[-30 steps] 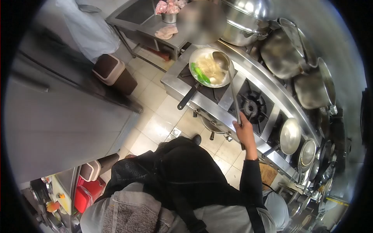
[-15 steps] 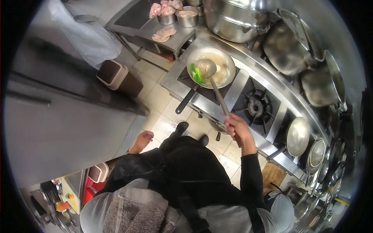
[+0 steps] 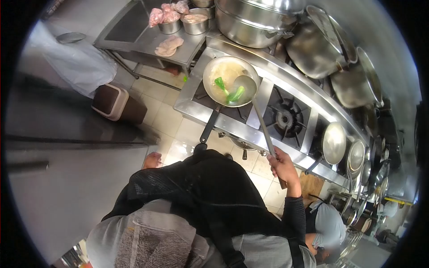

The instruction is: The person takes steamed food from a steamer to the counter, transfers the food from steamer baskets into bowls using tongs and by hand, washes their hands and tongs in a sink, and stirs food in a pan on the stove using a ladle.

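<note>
My right hand (image 3: 283, 166) is closed around the handle of a long metal ladle (image 3: 263, 123). The ladle's bowl rests in the right side of a frying pan (image 3: 208, 71) on the left burner. Pale liquid and green vegetable pieces (image 3: 234, 94) lie in the pan, and its black handle (image 3: 209, 127) points toward me with no hand on it. Near my waist on the left, my left hand (image 3: 153, 160) hangs beside the apron with its fingers curled, partly hidden; whether it holds anything does not show.
An empty burner (image 3: 284, 119) is right of the pan, then a second pan (image 3: 334, 143). Large pots (image 3: 257, 27) stand behind. Raw meat (image 3: 169, 45) lies on the steel table (image 3: 134, 44). A bin (image 3: 110, 102) is at left; another person (image 3: 328, 223) is at lower right.
The ladle has moved within the pan, shifting right since the last frame, and the greens have spread toward the pan's middle. My left hand, unseen at first, has come into view.
</note>
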Motion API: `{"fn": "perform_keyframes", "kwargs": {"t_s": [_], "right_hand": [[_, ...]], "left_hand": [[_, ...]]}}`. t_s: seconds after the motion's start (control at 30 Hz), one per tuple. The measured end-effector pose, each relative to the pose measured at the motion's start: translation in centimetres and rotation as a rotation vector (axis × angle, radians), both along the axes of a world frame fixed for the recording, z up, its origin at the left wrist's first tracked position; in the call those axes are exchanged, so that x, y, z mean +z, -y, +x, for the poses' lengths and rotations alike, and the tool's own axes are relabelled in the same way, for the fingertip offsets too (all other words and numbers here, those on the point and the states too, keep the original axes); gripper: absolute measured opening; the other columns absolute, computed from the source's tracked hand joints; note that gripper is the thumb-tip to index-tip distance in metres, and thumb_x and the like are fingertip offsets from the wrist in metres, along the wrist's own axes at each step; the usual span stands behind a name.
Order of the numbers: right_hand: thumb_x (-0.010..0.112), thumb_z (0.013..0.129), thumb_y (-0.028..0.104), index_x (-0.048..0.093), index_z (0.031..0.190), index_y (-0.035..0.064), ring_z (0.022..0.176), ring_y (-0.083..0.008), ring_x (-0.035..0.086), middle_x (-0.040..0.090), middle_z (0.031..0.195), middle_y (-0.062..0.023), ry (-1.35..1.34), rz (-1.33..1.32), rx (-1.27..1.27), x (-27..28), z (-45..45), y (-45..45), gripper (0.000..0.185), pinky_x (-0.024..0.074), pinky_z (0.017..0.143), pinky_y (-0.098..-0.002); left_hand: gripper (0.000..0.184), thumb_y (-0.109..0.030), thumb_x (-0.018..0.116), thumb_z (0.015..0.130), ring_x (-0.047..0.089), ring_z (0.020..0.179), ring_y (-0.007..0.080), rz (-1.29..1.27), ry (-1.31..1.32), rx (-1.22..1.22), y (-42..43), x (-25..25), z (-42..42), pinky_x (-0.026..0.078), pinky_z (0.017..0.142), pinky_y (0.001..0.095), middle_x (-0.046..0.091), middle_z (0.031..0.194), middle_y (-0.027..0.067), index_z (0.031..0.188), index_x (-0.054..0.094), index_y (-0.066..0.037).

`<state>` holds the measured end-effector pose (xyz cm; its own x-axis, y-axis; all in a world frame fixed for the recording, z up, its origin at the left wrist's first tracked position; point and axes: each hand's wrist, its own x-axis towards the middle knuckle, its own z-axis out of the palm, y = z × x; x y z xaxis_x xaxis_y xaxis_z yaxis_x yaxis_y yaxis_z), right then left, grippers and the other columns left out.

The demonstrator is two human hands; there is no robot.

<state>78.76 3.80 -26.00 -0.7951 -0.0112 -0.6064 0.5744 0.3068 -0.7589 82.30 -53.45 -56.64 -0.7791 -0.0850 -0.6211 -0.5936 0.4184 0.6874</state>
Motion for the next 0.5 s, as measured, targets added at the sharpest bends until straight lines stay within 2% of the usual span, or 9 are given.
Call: {"fn": "perform_keyframes", "kwargs": {"t_s": [0.03, 0.13, 0.17, 0.23, 0.27, 0.33, 0.4, 0.43, 0.5], "right_hand": [[0.056, 0.099, 0.012, 0.053, 0.132, 0.0015, 0.046, -0.0049, 0.044, 0.050, 0.072, 0.0028, 0.004, 0.007, -0.010, 0.1, 0.0, 0.1, 0.035, 0.0361, 0.040, -0.0209], [0.051, 0.101, 0.013, 0.052, 0.132, -0.0007, 0.045, -0.0038, 0.041, 0.051, 0.073, 0.0006, 0.136, -0.381, -0.234, 0.3, -0.6, 0.6, 0.035, 0.0333, 0.037, -0.0189], [0.051, 0.101, 0.013, 0.052, 0.132, -0.0007, 0.045, -0.0038, 0.041, 0.051, 0.073, 0.0006, 0.134, -0.378, -0.240, 0.6, -1.0, 1.0, 0.035, 0.0333, 0.037, -0.0189], [0.050, 0.101, 0.014, 0.051, 0.133, -0.0020, 0.044, -0.0029, 0.039, 0.051, 0.075, -0.0006, 0.181, -0.643, -0.412, 1.4, -1.8, 2.3, 0.035, 0.0306, 0.035, -0.0173], [0.054, 0.100, 0.015, 0.054, 0.130, -0.0006, 0.047, -0.0030, 0.039, 0.052, 0.076, -0.0011, 0.158, -0.730, -0.421, 0.9, -2.0, 2.5, 0.034, 0.0291, 0.037, -0.0178], [0.054, 0.100, 0.016, 0.054, 0.130, -0.0001, 0.047, -0.0032, 0.039, 0.052, 0.076, -0.0008, 0.132, -0.704, -0.422, 1.0, -2.6, 3.7, 0.034, 0.0299, 0.037, -0.0182], [0.056, 0.100, 0.016, 0.054, 0.130, 0.0023, 0.047, -0.0038, 0.040, 0.051, 0.073, 0.0010, 0.100, -0.598, -0.415, 1.1, -3.0, 5.5, 0.033, 0.0332, 0.038, -0.0196], [0.056, 0.100, 0.016, 0.054, 0.130, 0.0023, 0.047, -0.0038, 0.040, 0.051, 0.073, 0.0010, 0.101, -0.598, -0.420, 0.7, -2.9, 5.9, 0.033, 0.0332, 0.038, -0.0196], [0.056, 0.100, 0.016, 0.050, 0.135, 0.0017, 0.048, -0.0040, 0.043, 0.049, 0.072, 0.0027, 0.020, -0.269, -0.178, -1.0, -2.7, 6.4, 0.038, 0.0366, 0.041, -0.0196]], "left_hand": [[0.033, -0.030, 0.064, 0.093, 0.067, 0.074, 0.0209, -0.117, -0.188, -0.209, 0.7, -0.1, 0.1, 0.053, 0.064, 0.0330, 0.069, 0.091, 0.0122, 0.109, 0.064, -0.002], [0.033, -0.031, 0.065, 0.092, 0.067, 0.075, 0.0207, -0.161, -0.097, -0.206, 1.8, -0.7, -0.8, 0.052, 0.063, 0.0346, 0.069, 0.090, 0.0118, 0.108, 0.065, -0.002], [0.033, -0.031, 0.065, 0.092, 0.067, 0.075, 0.0207, -0.141, -0.042, -0.160, 2.0, -0.7, -1.4, 0.052, 0.064, 0.0348, 0.069, 0.090, 0.0115, 0.107, 0.065, -0.002], [0.033, -0.032, 0.065, 0.091, 0.067, 0.076, 0.0207, -0.123, 0.013, -0.117, 2.3, -0.9, -2.5, 0.052, 0.064, 0.0350, 0.069, 0.090, 0.0111, 0.106, 0.066, -0.002], [0.034, -0.034, 0.065, 0.092, 0.067, 0.076, 0.0204, -0.136, -0.062, -0.160, 2.2, -1.1, -3.0, 0.051, 0.064, 0.0342, 0.069, 0.090, 0.0105, 0.106, 0.066, -0.003], [0.035, -0.035, 0.065, 0.092, 0.066, 0.076, 0.0201, -0.146, -0.134, -0.203, 1.8, -1.4, -3.9, 0.051, 0.065, 0.0334, 0.068, 0.090, 0.0099, 0.105, 0.066, -0.003], [0.038, -0.038, 0.065, 0.093, 0.066, 0.076, 0.0205, 0.084, 0.172, 0.203, 0.7, -0.5, -5.4, 0.050, 0.066, 0.0325, 0.068, 0.089, 0.0091, 0.108, 0.065, -0.003], [0.038, -0.038, 0.065, 0.093, 0.066, 0.076, 0.0205, 0.083, 0.175, 0.199, 0.6, -0.6, -5.7, 0.050, 0.066, 0.0325, 0.068, 0.089, 0.0091, 0.108, 0.065, -0.003], [0.041, -0.041, 0.062, 0.094, 0.065, 0.077, 0.0207, 0.174, 0.188, 0.229, 0.4, -0.8, -6.1, 0.050, 0.067, 0.0322, 0.068, 0.090, 0.0091, 0.110, 0.064, -0.004]]}}
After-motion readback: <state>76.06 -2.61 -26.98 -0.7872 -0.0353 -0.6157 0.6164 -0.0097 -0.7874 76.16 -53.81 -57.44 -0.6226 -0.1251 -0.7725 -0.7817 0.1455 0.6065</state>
